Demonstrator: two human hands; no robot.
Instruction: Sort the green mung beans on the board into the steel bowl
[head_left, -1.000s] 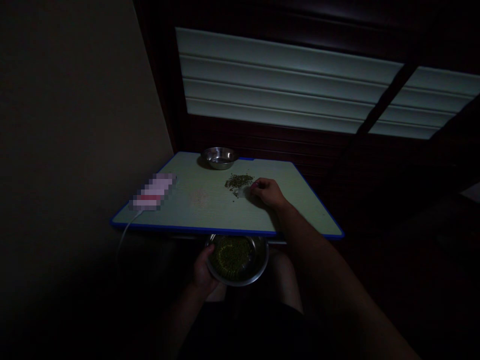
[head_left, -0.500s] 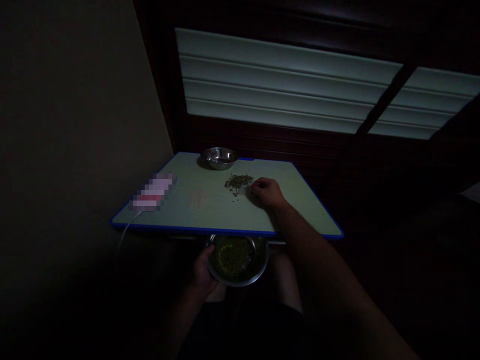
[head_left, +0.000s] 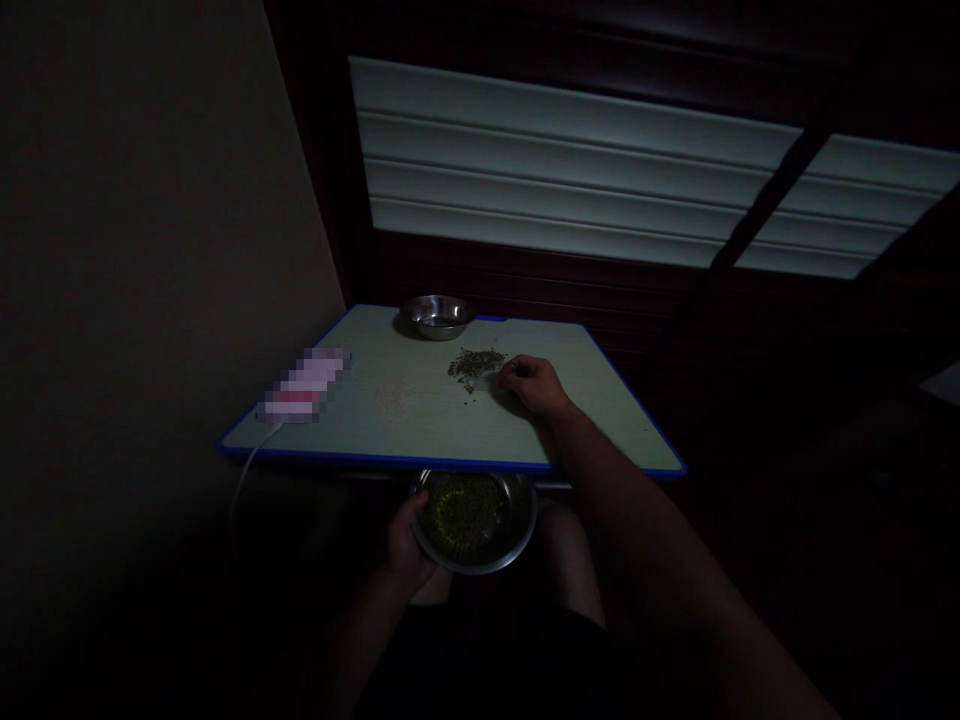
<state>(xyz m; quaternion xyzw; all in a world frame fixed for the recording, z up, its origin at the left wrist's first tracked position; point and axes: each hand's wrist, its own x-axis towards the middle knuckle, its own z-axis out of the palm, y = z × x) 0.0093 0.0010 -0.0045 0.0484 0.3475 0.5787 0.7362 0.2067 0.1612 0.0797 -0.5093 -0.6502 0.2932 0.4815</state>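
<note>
My left hand [head_left: 407, 535] grips the left rim of a steel bowl [head_left: 512, 550], thumb over the edge, just below the near edge of the table. Small green beans [head_left: 459, 515], like mung beans, cover much of its inside. On the tabletop, my right hand [head_left: 532, 382] is closed in a pinch on a small clear piece of plastic [head_left: 487, 380]; its exact kind is too dim to make out. The plastic touches the right side of a loose heap of small greenish beans [head_left: 474, 362]. A few single beans lie just in front of the heap.
A second steel bowl [head_left: 439, 318] stands at the back of the blue-edged folding table [head_left: 450, 435]. At the left lies a blurred-out phone-like object [head_left: 304, 385] with a white cable [head_left: 251, 460]. A pale patch of small grains [head_left: 395, 398] lies between it and the heap.
My right hand has barely moved, and the plastic piece shifts slightly at the heap's edge. My left hand and the bowl stay where they were.
</note>
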